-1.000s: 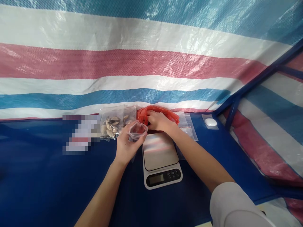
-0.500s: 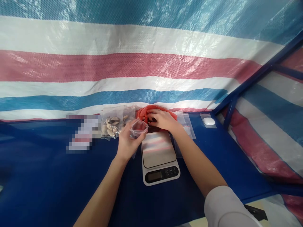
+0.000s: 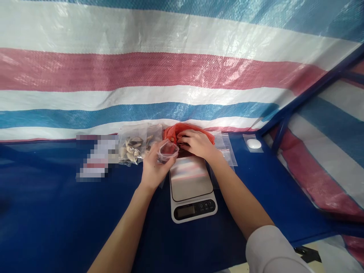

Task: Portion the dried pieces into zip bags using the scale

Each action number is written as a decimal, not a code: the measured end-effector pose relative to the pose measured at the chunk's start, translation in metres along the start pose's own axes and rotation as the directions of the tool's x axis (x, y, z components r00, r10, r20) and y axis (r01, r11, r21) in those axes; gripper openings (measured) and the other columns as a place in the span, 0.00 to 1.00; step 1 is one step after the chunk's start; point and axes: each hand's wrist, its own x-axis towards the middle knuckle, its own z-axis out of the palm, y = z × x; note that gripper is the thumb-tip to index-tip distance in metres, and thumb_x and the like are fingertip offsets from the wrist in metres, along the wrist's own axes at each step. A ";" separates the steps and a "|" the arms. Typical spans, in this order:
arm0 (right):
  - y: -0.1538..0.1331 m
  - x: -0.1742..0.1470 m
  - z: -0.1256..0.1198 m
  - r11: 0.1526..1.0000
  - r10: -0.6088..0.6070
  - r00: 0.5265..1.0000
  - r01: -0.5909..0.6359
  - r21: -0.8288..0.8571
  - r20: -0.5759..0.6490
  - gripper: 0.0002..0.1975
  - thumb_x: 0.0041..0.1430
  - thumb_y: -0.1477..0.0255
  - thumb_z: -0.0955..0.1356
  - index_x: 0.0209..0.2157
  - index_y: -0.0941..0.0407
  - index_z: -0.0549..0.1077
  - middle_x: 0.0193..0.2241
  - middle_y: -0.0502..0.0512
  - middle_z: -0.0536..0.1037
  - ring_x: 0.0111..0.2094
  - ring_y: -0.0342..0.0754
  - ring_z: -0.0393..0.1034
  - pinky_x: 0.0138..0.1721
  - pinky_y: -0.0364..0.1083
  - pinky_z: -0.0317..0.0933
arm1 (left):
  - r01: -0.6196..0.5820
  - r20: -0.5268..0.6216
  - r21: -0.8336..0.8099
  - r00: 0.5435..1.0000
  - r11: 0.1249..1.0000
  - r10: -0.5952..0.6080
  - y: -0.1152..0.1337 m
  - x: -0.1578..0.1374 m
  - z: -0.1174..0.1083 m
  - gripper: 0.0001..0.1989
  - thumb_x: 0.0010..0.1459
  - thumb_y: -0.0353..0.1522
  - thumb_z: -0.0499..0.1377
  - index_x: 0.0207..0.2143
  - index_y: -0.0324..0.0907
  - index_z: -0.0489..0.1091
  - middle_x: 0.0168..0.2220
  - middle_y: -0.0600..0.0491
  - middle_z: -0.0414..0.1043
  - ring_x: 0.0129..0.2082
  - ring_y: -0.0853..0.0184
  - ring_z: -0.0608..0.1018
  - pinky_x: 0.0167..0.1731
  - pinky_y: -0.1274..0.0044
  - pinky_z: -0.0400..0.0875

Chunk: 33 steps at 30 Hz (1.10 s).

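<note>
My left hand is closed around a clear plastic bag, whose mouth gapes upward between thumb and fingers. Right beside it, my right hand reaches into the opening of a red plastic bag. Its fingers are curled down among dark contents, and the fingertips are partly hidden, so what they grip cannot be made out. Just in front of both hands lies a white kitchen scale with a metal plate and a dark display. Nothing rests on the plate.
Clear bags of dried, pale brown slices lie left of my left hand. Flat zip bags lie to the right, and a white oval object sits on another. A striped tarp hangs behind the blue table.
My right hand stays in the red bag, its fingers slightly shifted. The left hand keeps hold of the clear bag. The view has tilted a little.
</note>
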 end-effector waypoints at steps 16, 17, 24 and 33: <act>-0.008 0.000 0.004 1.000 -0.020 1.000 0.020 -0.020 -0.020 0.14 0.66 0.62 0.69 0.45 0.54 0.83 0.54 0.59 0.80 0.59 0.57 0.70 0.59 0.56 0.63 | -0.056 -0.021 -0.013 0.998 0.998 0.055 -0.003 -0.005 -0.005 0.19 0.60 0.37 0.65 0.53 0.43 0.73 0.47 0.48 0.80 0.48 0.59 0.82 0.50 0.68 0.77; -0.008 0.000 0.003 1.000 -0.014 1.000 0.014 -0.013 -0.018 0.13 0.66 0.62 0.69 0.45 0.53 0.83 0.54 0.58 0.80 0.58 0.57 0.71 0.59 0.56 0.63 | -0.055 -0.023 -0.018 0.998 0.998 0.054 -0.004 -0.005 -0.005 0.19 0.60 0.37 0.65 0.53 0.42 0.73 0.47 0.48 0.80 0.48 0.59 0.82 0.50 0.67 0.77; -0.013 -0.001 -0.015 0.995 0.034 0.997 -0.040 0.089 0.068 0.12 0.66 0.67 0.69 0.48 0.52 0.81 0.56 0.55 0.78 0.58 0.53 0.72 0.56 0.50 0.65 | -0.022 -0.042 -0.071 0.999 0.997 0.019 -0.004 -0.004 -0.006 0.20 0.59 0.38 0.66 0.52 0.42 0.74 0.46 0.48 0.81 0.47 0.58 0.82 0.51 0.66 0.77; -0.032 0.003 -0.022 0.996 0.076 0.970 -0.087 0.038 0.231 0.10 0.66 0.68 0.70 0.46 0.52 0.81 0.47 0.56 0.82 0.47 0.53 0.77 0.47 0.48 0.65 | 0.017 -0.062 -0.103 0.998 0.995 -0.024 -0.003 -0.003 -0.007 0.21 0.57 0.38 0.68 0.51 0.42 0.75 0.46 0.48 0.81 0.46 0.59 0.82 0.49 0.67 0.78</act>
